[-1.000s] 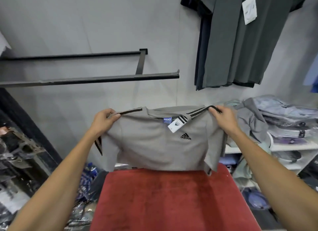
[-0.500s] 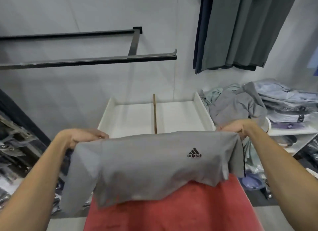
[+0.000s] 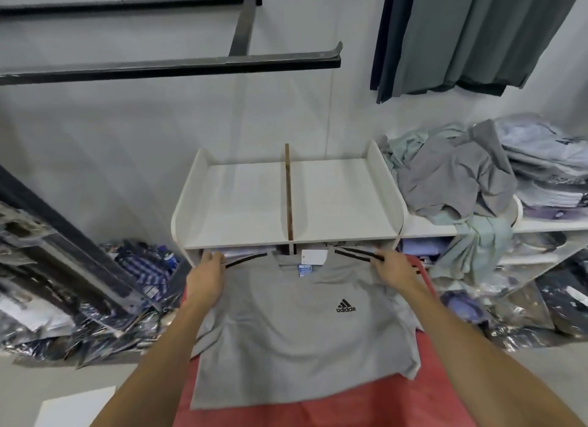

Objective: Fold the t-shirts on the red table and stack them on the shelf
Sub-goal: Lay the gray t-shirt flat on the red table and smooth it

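Both hands' fingers [image 3: 219,257] apparently pinched the grey t-shirt [image 3: 296,340] at its shoulders; beyond them waited the shelf [image 3: 337,200]. Its hem overhung the red surface [image 3: 397,404]; folding might drag it off.

Red table [image 3: 413,404] under a flat grey t-shirt [image 3: 296,340].

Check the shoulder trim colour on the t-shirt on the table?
Black stripes along both shoulders of the grey t-shirt, clearest in the head view.
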